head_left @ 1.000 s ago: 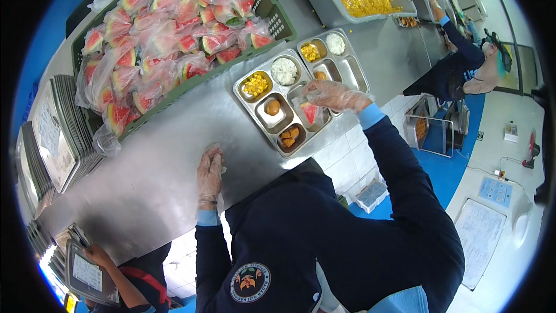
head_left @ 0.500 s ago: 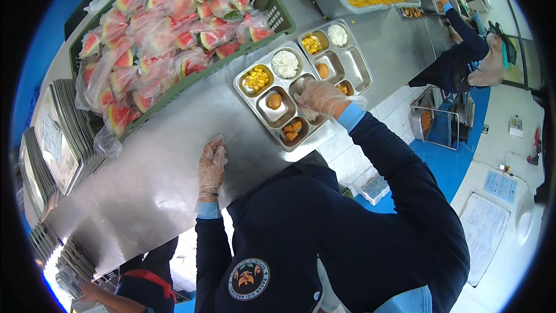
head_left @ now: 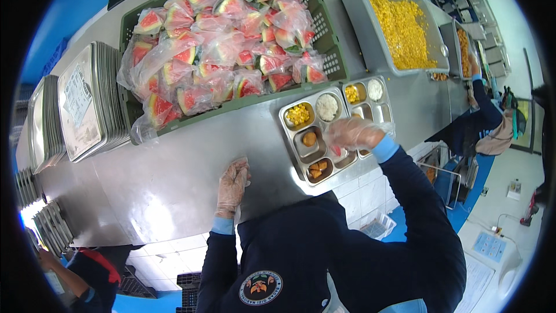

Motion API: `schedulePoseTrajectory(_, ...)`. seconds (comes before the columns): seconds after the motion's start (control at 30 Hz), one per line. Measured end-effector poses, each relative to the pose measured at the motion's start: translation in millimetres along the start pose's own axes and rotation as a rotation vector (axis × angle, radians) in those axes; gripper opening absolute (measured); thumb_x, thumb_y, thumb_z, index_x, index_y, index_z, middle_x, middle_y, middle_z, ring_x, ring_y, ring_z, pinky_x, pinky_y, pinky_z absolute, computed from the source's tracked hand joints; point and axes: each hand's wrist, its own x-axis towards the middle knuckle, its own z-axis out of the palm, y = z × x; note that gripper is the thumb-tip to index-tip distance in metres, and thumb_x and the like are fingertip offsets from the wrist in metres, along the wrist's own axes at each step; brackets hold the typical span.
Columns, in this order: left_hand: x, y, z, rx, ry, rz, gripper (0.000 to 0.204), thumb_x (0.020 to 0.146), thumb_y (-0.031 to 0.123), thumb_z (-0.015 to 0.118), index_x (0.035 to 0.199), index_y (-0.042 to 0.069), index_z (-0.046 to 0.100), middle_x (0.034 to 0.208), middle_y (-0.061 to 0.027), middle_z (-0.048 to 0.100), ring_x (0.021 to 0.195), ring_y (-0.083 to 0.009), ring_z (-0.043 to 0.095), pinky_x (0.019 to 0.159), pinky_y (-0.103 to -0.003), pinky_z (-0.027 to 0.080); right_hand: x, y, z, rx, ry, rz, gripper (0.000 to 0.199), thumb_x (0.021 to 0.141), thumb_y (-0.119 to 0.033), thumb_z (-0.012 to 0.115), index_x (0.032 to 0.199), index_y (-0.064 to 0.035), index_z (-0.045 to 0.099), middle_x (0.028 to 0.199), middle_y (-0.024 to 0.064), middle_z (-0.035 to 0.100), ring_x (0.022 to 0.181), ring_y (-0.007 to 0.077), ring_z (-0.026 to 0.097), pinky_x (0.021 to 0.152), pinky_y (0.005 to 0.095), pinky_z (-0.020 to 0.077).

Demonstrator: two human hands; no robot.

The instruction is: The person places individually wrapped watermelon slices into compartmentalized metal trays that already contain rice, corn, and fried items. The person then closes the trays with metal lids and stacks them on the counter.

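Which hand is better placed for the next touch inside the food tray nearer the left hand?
Probably the right hand: it is over the right part of that food tray, while the left hand is apart from it, at the steel table.

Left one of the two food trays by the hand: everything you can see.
The left tray is shiny metal, round-cornered, divided into compartments: yellow bits, white rice, a round brown item, brown chunks. It lies flat, angled, on the metal table, close beside another tray. The gloved right hand hides part; contact unclear.
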Motion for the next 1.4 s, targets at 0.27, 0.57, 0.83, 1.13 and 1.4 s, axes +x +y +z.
schedulePoseTrajectory(0.27, 8.1, 0.6, -4.9, -0.114, 0.007, -0.024, 0.029, 0.108, 0.014, 0.053, 0.133, 0.003, 0.062, 0.101, -0.0062, 0.069, 0.083, -0.0141, 0.068, 0.069, -0.028, 0.058, 93.3, -73.5, -118.8, -0.043, 0.794, -0.44, 0.035, 0.1, -0.034, 0.055, 0.118, -0.0084, 0.069, 0.099, 0.0139, 0.074, 0.092, 0.0271, 0.072, 0.086, 0.0392, 0.0563)
schedulePoseTrajectory(0.57, 6.9, 5.2, -10.3, -0.15, 0.002, -0.059, 0.034, 0.109, 0.018, 0.051, 0.14, 0.006, 0.058, 0.103, -0.0108, 0.071, 0.082, -0.017, 0.071, 0.065, -0.029, 0.06, 143.7, -37.6, -185.9, -0.525, 0.931, -0.012, 0.031, 0.102, -0.034, 0.052, 0.117, -0.0116, 0.068, 0.109, 0.0149, 0.074, 0.106, 0.0336, 0.07, 0.093, 0.0464, 0.0549)
schedulePoseTrajectory(0.83, 8.5, 14.8, -11.1, -0.172, 0.003, -0.111, 0.035, 0.109, 0.017, 0.05, 0.141, 0.008, 0.057, 0.105, -0.0103, 0.071, 0.08, -0.0152, 0.07, 0.061, -0.028, 0.059, 104.9, -34.2, -186.8, -0.149, 0.892, 0.067, 0.039, 0.101, -0.039, 0.058, 0.128, -0.0117, 0.064, 0.116, 0.0176, 0.072, 0.114, 0.0353, 0.066, 0.099, 0.0459, 0.0514)
schedulePoseTrajectory(1.13, 7.9, 12.2, -9.6, -0.131, 0.001, -0.092, 0.035, 0.109, 0.018, 0.05, 0.141, 0.005, 0.057, 0.106, -0.0113, 0.072, 0.081, -0.0163, 0.071, 0.061, -0.028, 0.06, 88.6, -45.2, -161.4, -0.759, 0.725, 0.256, 0.032, 0.095, -0.033, 0.063, 0.12, -0.0163, 0.074, 0.12, 0.0174, 0.069, 0.119, 0.0347, 0.062, 0.101, 0.0492, 0.0494)
schedulePoseTrajectory(1.4, 6.8, 15.4, -8.1, -0.136, 0.028, -0.084, 0.031, 0.108, 0.014, 0.05, 0.137, 0.007, 0.06, 0.105, -0.0104, 0.071, 0.08, -0.0153, 0.07, 0.061, -0.027, 0.058, 142.4, -69.7, -150.8, -1.011, 0.9, -0.273, 0.026, 0.093, -0.023, 0.058, 0.11, -0.0134, 0.076, 0.119, 0.0124, 0.069, 0.125, 0.0333, 0.058, 0.106, 0.0541, 0.0421)
